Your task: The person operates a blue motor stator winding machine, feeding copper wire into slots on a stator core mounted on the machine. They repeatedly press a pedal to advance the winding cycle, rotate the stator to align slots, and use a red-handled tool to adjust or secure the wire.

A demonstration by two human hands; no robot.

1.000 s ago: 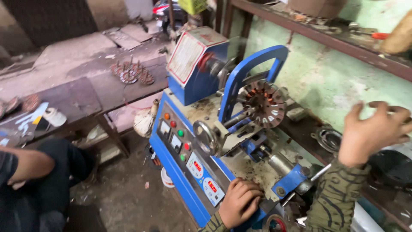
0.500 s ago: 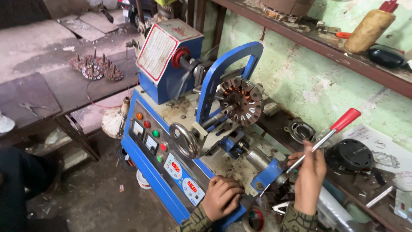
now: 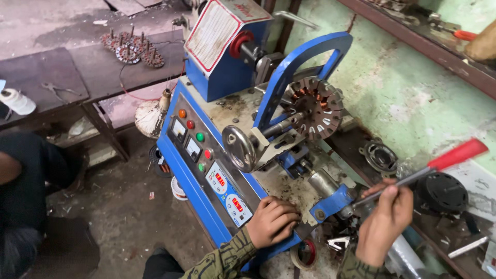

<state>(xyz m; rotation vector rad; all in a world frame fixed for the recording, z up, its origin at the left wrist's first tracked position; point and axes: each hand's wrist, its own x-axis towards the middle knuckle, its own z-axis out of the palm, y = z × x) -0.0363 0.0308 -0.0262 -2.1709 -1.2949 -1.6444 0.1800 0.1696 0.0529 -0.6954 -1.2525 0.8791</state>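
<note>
At lower right of frame, your right hand [image 3: 385,223] now pinches the red-handled screwdriver [image 3: 423,171], its tip lowered to the blue bracket [image 3: 332,202]; left hand [image 3: 272,221], fingers curled, rests unmoved on the machine's front edge [image 3: 206,204].

Winding machine [image 3: 227,134] mid-frame, stator [image 3: 315,106] mounted at its right side. Control panel [image 3: 206,160] on its front. Left hand [image 3: 271,222] rests on machine's near edge; right hand [image 3: 385,219] just right, holding screwdriver [image 3: 434,165]. Bench [image 3: 77,77] behind-left carries stator cores [image 3: 132,49]. Shelf [image 3: 429,46] along right wall.
</note>
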